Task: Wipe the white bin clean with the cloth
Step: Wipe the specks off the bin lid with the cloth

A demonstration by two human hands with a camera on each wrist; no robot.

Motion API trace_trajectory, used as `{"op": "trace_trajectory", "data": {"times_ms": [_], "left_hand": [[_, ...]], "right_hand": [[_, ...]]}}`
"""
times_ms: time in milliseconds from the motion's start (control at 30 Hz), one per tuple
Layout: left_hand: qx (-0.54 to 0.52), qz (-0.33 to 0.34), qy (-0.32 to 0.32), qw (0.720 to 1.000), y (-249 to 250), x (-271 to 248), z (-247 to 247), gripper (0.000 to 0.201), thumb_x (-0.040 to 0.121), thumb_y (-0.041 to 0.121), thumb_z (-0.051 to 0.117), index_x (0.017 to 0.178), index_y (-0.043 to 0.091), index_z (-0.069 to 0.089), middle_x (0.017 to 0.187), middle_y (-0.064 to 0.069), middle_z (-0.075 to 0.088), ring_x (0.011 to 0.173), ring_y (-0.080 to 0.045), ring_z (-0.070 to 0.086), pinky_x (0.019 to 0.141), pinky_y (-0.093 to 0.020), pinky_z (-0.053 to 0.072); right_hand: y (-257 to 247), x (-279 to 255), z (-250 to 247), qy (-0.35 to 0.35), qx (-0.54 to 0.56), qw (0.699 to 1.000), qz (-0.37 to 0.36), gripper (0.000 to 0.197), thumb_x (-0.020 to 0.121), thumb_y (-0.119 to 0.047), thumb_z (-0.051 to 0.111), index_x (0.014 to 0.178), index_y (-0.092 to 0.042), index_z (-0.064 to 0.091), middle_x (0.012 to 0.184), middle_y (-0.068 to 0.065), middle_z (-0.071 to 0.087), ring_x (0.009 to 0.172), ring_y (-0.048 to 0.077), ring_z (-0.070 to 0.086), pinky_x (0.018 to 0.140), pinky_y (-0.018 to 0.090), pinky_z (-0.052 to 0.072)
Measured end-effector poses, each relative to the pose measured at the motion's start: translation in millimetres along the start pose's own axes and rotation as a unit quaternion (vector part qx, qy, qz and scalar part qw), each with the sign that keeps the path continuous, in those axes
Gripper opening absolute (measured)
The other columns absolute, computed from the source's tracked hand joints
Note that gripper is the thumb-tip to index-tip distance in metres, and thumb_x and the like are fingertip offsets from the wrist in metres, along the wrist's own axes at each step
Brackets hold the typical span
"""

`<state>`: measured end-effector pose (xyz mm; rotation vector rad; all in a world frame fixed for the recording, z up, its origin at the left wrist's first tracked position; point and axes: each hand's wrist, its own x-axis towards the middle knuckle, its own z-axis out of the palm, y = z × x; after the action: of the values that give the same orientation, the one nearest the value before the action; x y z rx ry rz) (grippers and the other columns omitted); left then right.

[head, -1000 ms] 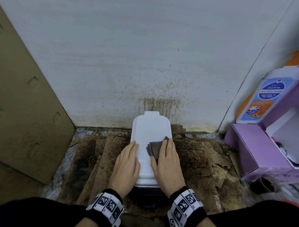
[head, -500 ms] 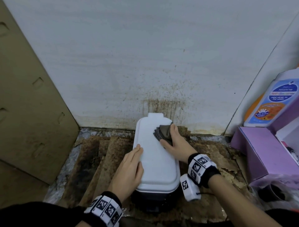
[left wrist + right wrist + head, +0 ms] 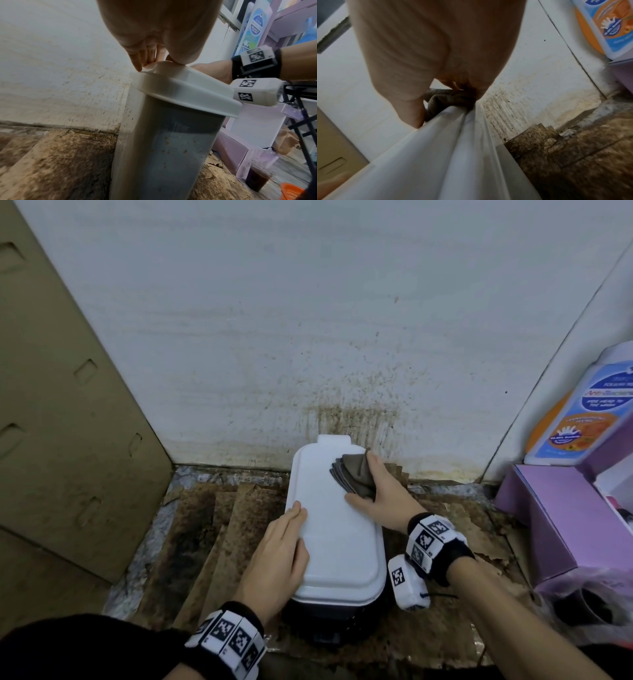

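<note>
- White wall (image 3: 308, 302), spattered with brown stains low down near the floor.
- Cardboard panel (image 3: 68, 422) standing on the left, with small rectangular slots cut in it.
- Stained cardboard sheets (image 3: 205, 542) lying on the floor, blotched dark brown and torn on the right.
- Purple box (image 3: 555, 518) on the right.
- Blue-and-orange bottle (image 3: 589, 412) just behind the box.
- Plastic cup (image 3: 257, 180) of dark liquid near the box.
- Black metal frame (image 3: 298, 108) on the far right.

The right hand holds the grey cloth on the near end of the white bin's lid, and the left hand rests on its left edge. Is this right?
No: in the head view the right hand holds the grey cloth on the far end of the white bin's lid. The left hand part holds.
</note>
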<state>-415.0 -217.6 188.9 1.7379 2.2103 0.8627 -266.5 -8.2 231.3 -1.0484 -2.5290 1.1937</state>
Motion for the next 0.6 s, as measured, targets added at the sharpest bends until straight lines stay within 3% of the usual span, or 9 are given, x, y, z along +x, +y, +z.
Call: {"op": "trace_trajectory", "data": {"times_ms": [133,233,333,467,600], "left_hand": [[-0.001,-0.004,0.003,1.000,0.0,-0.3,0.0,0.050,0.103,0.013,0.047,0.153,0.012,0.040,0.161,0.004,0.033,0.144,-0.006,0.028,0.111,0.000,0.007],[-0.002,-0.002,0.003,1.000,-1.7,-1.5,1.7,0.050,0.103,0.013,0.048,0.152,0.011,0.041,0.160,0.003,0.035,0.144,-0.007,0.029,0.115,-0.006,0.012],[-0.007,-0.005,0.000,1.000,-2.7,-1.8,2.7,0.051,0.102,0.012,0.049,0.153,0.011,0.041,0.160,0.004,0.034,0.145,-0.008,0.029,0.119,-0.018,0.023],[-0.009,-0.001,0.000,1.000,-1.6,-1.7,2.0,0.051,0.103,0.012,0.048,0.153,0.011,0.040,0.161,0.004,0.033,0.145,-0.006,0.027,0.118,-0.012,0.016],[-0.010,-0.001,0.000,1.000,-0.6,-2.4,1.3,0.051,0.105,0.014,0.045,0.155,0.012,0.037,0.163,0.003,0.030,0.145,-0.003,0.023,0.118,-0.014,0.016]], "right_hand": [[0.1,-37.4,26.2,0.032,0.041,0.999,-0.012,0.103,0.091,-0.046,0.063,0.157,-0.028,-0.013,0.154,-0.022,0.015,0.138,0.006,0.030,0.109,0.025,0.033],[0.5,-73.0,46.9,0.056,0.017,0.998,-0.010,0.106,0.087,-0.051,0.061,0.156,-0.031,-0.016,0.163,-0.019,0.000,0.148,0.006,0.014,0.120,0.028,0.020],[-6.1,-97.7,60.5,0.057,-0.001,0.998,0.012,0.108,0.088,-0.055,0.060,0.156,-0.025,-0.019,0.163,-0.016,-0.018,0.150,0.002,-0.004,0.119,0.021,0.006],[-12.3,-98.6,63.6,0.057,-0.014,0.998,0.011,0.109,0.090,-0.061,0.054,0.154,-0.020,-0.024,0.163,-0.009,-0.026,0.151,0.006,-0.013,0.124,0.027,0.004],[-15.4,-74.9,50.7,0.032,-0.013,0.999,0.024,0.102,0.093,-0.066,0.043,0.154,-0.019,-0.024,0.163,-0.006,-0.026,0.152,0.009,-0.013,0.123,0.028,0.003]]}}
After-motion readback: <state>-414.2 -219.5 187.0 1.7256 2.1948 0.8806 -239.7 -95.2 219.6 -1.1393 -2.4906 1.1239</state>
